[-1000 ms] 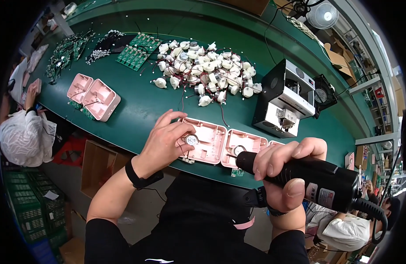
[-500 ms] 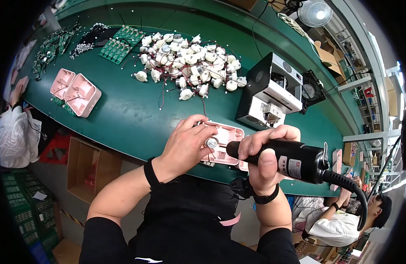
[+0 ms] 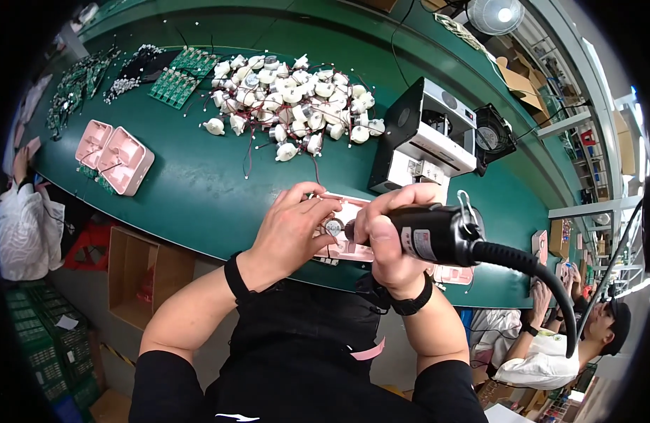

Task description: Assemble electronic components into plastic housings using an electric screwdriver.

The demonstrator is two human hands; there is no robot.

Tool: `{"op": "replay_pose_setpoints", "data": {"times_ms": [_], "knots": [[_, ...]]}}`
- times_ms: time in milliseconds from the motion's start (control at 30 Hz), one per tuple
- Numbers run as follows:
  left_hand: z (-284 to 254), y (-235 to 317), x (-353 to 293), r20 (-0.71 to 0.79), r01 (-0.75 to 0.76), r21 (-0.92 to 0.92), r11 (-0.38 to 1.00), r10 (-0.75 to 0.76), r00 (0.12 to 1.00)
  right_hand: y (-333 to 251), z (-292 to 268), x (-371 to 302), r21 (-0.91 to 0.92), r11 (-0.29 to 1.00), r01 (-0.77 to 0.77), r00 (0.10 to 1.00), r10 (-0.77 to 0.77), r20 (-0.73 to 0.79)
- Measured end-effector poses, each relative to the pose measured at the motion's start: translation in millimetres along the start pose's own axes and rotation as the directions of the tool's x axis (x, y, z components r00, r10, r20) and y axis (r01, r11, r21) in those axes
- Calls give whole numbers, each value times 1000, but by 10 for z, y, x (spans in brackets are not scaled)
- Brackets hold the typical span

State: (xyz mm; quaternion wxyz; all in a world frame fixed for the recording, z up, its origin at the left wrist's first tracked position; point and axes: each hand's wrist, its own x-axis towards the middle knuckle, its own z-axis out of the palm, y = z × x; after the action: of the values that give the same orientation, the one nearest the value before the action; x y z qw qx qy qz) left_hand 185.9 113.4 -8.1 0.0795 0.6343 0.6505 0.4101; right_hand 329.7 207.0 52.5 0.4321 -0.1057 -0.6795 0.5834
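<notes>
Directly in front of me a pink plastic housing lies on the green bench, its inside facing up. A small round motor with a silvery face sits in it. My left hand is closed around the motor, thumb on one side and fingers on the other, with the fingertips against the housing. My right hand grips a black electric screwdriver, its thick cable trailing to the right. The screwdriver's nose is beside the motor. Its bit is hidden from view.
White motors with wires are heaped behind. Green circuit boards and an open pink housing lie left. A black-and-silver machine stands right of the heap. Co-workers sit at both sides; one wears a black cap.
My right hand has brought the screwdriver left and tilted it, its nose now close beside the motor. My left hand keeps its hold. The whole view has shifted slightly.
</notes>
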Motion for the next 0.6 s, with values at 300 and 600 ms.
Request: {"op": "replay_pose_setpoints", "data": {"times_ms": [300,600], "knots": [[-10,106,37,62,14,29,999,-16,998,-537,-379,207,95,977,189,955,-161,-250],[293,306,245,127,7,-48,999,-1,992,-546,-864,709,-181,959,220,908,-269,-321]]}}
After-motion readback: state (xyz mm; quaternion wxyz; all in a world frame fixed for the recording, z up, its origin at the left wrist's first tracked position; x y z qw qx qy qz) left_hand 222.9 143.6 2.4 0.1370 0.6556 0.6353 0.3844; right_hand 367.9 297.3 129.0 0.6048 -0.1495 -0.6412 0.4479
